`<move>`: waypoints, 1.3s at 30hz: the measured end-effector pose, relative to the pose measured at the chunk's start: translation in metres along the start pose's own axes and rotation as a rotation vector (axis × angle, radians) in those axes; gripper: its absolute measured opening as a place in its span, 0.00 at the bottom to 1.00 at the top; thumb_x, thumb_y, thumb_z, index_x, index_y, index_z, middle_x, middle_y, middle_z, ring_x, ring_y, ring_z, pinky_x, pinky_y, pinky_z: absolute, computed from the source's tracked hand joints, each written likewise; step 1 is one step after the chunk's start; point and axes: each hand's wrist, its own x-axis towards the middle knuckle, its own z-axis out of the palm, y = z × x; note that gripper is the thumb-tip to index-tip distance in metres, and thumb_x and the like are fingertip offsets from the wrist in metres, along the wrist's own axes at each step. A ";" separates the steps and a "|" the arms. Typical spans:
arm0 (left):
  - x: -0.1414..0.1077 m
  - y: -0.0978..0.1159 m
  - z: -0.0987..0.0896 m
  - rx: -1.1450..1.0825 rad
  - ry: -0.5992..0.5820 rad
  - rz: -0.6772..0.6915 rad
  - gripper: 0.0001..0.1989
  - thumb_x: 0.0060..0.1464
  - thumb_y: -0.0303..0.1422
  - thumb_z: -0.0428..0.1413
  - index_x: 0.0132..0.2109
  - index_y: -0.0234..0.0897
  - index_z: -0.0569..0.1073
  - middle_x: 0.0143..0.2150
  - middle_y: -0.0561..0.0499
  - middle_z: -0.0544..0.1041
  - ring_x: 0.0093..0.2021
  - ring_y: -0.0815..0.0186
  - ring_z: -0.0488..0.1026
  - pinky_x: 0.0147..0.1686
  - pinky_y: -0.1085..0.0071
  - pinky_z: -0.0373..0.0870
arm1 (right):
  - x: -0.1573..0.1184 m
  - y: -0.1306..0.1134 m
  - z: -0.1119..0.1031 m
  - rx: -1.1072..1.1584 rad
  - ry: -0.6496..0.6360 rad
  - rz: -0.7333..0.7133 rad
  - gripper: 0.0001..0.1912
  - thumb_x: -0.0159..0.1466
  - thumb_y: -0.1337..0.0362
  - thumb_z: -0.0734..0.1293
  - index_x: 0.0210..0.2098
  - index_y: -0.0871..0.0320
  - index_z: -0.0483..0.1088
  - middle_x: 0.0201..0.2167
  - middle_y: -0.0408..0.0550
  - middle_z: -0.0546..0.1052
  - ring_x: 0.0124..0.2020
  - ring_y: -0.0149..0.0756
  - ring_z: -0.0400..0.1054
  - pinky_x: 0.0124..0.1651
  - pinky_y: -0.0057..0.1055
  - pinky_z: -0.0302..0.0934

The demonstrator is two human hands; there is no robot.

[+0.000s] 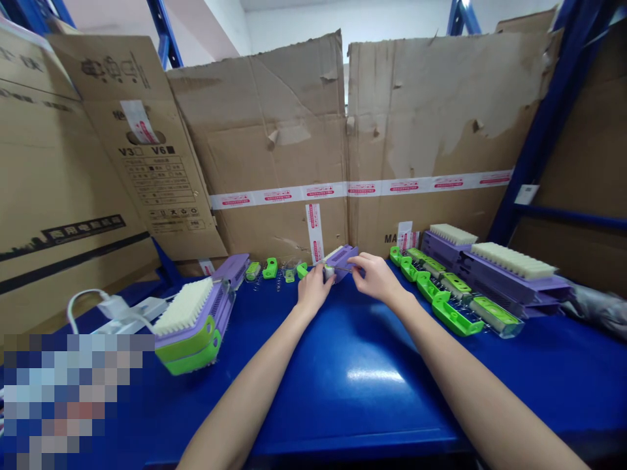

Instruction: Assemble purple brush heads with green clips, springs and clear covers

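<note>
Out ahead of me on the blue table, my left hand (316,286) is closed on a purple brush body (349,253) with pale bristles along its far side. My right hand (376,274) pinches one end of a thin metal piece (341,268) that reaches across to the left fingers; its exact kind is too small to make out. Just left of my left hand lie a green plastic part (302,269), a clear part with green (289,274), a green bracket (270,268) and small coil springs (279,282). The fingers partly cover the brush body.
Purple-and-green brushes (189,333) are stacked at left beside a white power strip (147,309). On the right are green brackets (458,318), clear-and-green cases (496,314) and more purple brushes (514,260). Cardboard sheets (274,130) wall the back; a blue post (531,150) stands right.
</note>
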 end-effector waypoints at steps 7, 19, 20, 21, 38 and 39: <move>0.001 -0.003 0.004 -0.050 0.008 0.002 0.13 0.56 0.40 0.53 0.46 0.39 0.69 0.35 0.48 0.78 0.34 0.62 0.74 0.30 0.71 0.64 | 0.001 -0.005 -0.001 -0.045 -0.121 0.076 0.14 0.62 0.66 0.59 0.44 0.58 0.72 0.37 0.50 0.76 0.37 0.35 0.70 0.41 0.27 0.60; 0.001 -0.005 0.005 -0.174 -0.003 -0.056 0.11 0.55 0.39 0.53 0.43 0.39 0.65 0.34 0.50 0.77 0.33 0.62 0.75 0.29 0.71 0.64 | -0.004 -0.011 0.013 -0.024 -0.318 0.198 0.17 0.68 0.63 0.54 0.53 0.54 0.66 0.43 0.51 0.77 0.43 0.38 0.72 0.42 0.27 0.60; 0.001 -0.006 0.006 -0.185 0.004 -0.052 0.11 0.55 0.39 0.53 0.42 0.40 0.65 0.35 0.50 0.77 0.33 0.62 0.75 0.29 0.71 0.64 | -0.005 -0.009 0.014 -0.014 -0.305 0.187 0.17 0.68 0.63 0.54 0.53 0.54 0.66 0.43 0.50 0.77 0.43 0.38 0.72 0.42 0.27 0.60; 0.001 -0.006 0.006 -0.194 0.008 -0.048 0.10 0.55 0.39 0.53 0.42 0.40 0.65 0.35 0.50 0.77 0.33 0.63 0.74 0.29 0.71 0.64 | -0.006 -0.008 0.016 -0.001 -0.288 0.177 0.17 0.68 0.63 0.55 0.53 0.54 0.66 0.43 0.50 0.77 0.42 0.38 0.72 0.42 0.27 0.60; -0.004 -0.005 0.006 -0.304 0.032 -0.104 0.13 0.55 0.36 0.51 0.46 0.39 0.60 0.29 0.52 0.73 0.31 0.62 0.74 0.31 0.70 0.64 | -0.012 0.028 0.025 -0.018 -0.131 0.468 0.20 0.68 0.61 0.53 0.56 0.56 0.64 0.39 0.55 0.78 0.41 0.46 0.73 0.42 0.34 0.61; -0.005 -0.005 0.005 -0.289 0.026 -0.104 0.13 0.55 0.36 0.50 0.46 0.39 0.60 0.29 0.52 0.73 0.31 0.62 0.75 0.31 0.70 0.65 | -0.013 0.028 0.025 -0.048 -0.134 0.497 0.20 0.68 0.61 0.52 0.56 0.56 0.63 0.39 0.56 0.78 0.41 0.46 0.73 0.41 0.34 0.61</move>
